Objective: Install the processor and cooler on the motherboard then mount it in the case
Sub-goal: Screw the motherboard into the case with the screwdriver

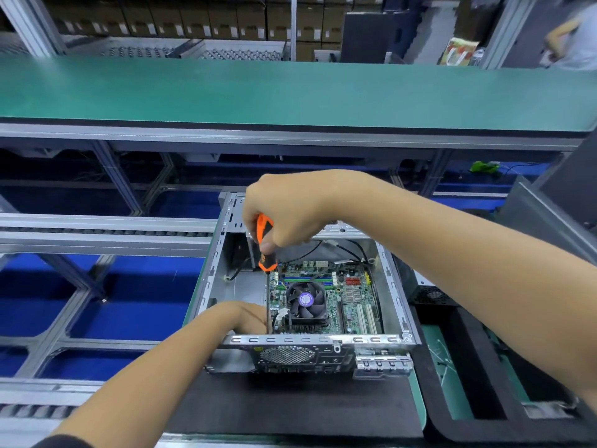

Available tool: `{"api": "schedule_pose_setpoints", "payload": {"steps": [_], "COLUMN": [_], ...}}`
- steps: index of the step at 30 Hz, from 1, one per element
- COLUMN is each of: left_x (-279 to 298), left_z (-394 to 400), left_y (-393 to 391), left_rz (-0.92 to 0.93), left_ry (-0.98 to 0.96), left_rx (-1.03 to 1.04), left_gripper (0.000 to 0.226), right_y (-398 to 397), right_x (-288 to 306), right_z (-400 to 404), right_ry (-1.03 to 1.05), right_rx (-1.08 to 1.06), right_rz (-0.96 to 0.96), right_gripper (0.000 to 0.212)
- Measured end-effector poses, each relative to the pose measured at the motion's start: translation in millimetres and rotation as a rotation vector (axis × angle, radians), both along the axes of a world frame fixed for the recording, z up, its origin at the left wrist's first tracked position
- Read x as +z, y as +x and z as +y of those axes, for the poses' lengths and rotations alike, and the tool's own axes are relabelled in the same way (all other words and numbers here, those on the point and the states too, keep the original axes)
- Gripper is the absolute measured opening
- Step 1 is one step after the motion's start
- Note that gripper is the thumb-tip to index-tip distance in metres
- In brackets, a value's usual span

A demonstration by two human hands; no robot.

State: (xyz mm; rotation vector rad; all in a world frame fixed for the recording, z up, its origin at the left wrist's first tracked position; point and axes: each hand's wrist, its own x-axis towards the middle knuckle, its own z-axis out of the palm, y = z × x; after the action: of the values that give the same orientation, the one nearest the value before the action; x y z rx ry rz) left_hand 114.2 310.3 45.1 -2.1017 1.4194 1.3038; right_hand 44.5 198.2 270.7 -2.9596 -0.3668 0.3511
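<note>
An open silver computer case (400,305) lies on a black mat in front of me. Inside it sits the green motherboard (352,299), with the black cooler fan (305,300) mounted on its left half. My right hand (287,210) grips an orange and black screwdriver (265,244), held upright with its tip at the board's far left corner. My left hand (240,316) reaches into the case at the board's near left edge. Its fingers are hidden behind the case rim and the board.
A green conveyor belt (290,92) runs across behind the case. Grey roller rails (103,234) and blue floor lie to the left. A black tray (468,367) with a green mat sits at right. Stacked cartons and a person stand far back.
</note>
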Motion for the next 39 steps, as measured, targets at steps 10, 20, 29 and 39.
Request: {"api": "schedule_pose_setpoints", "payload": {"steps": [10,20,29,39], "left_x": [5.1,92.3,92.4,41.7], "left_z": [-6.9,-51.7,-92.0,-123.3], "left_y": [6.0,24.5,23.2,43.6], "left_rz": [0.049,0.167,-0.136,-0.612], "left_ry": [-0.050,-0.584,-0.912,-0.796], "left_rx": [0.065,0.322,0.388,0.094], "left_gripper": [0.016,0.020,0.016,0.065], "right_y": [-3.2,22.8,27.4,-3.0], "right_x": [-67.4,-22.0,-37.8,-115.2], "right_z": [-12.2,-46.5,-79.8,-128.2], "right_ry": [0.698,0.964,0.763,0.082], "right_rx": [-0.213,-0.475,-0.771,-1.108], "right_rz": [0.184,-0.372,-0.232,-0.052], "right_gripper": [0.027,0.037,0.040,0.025]}}
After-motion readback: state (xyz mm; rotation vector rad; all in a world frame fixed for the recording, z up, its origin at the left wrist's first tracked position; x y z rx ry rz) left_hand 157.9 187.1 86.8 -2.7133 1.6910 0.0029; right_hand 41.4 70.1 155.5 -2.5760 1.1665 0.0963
